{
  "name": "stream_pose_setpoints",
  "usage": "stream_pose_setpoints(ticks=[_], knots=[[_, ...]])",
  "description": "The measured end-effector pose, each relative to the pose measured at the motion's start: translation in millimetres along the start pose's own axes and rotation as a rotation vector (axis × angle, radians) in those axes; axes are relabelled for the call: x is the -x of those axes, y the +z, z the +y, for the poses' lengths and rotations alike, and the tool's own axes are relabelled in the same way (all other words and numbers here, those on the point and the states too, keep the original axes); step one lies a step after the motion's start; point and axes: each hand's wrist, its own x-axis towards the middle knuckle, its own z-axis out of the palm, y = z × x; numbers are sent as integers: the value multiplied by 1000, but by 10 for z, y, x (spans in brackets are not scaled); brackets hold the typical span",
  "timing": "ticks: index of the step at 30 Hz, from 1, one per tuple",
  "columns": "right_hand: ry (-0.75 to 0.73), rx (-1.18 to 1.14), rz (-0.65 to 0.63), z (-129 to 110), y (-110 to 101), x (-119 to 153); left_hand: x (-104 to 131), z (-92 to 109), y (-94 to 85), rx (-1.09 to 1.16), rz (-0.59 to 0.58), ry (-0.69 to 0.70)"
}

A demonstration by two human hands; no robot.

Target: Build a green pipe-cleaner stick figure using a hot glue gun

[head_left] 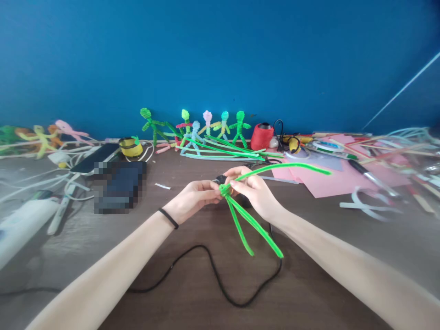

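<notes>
Bright green pipe cleaners (254, 222) are joined in a small twisted knot at the middle of the view. My left hand (195, 198), with a black band on the wrist, pinches the knot from the left. From the right, my right hand (253, 192) has its fingers closed on the same green piece. One long green strand arcs out to the right over my right hand, and others hang down toward the table's front. A dark object, partly hidden, lies behind and below my hands.
Pipe-cleaner figures (239, 128) stand along the blue wall. A black cable (215, 270) winds across the brown table (165, 311). Phones (125, 185) and white cords lie left. Pink paper (326, 181), a pen and sticks lie right, beyond a red spool (261, 136).
</notes>
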Motion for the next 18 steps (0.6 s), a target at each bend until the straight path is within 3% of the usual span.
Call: stream_pose_setpoints(ticks=[6,18], knots=[[-50,52,127,-51,-8,-10,4,8,25,-50,23,-4],[-103,107,45,-114,-56,-12,-9,-17,-20,-34,4,-1]])
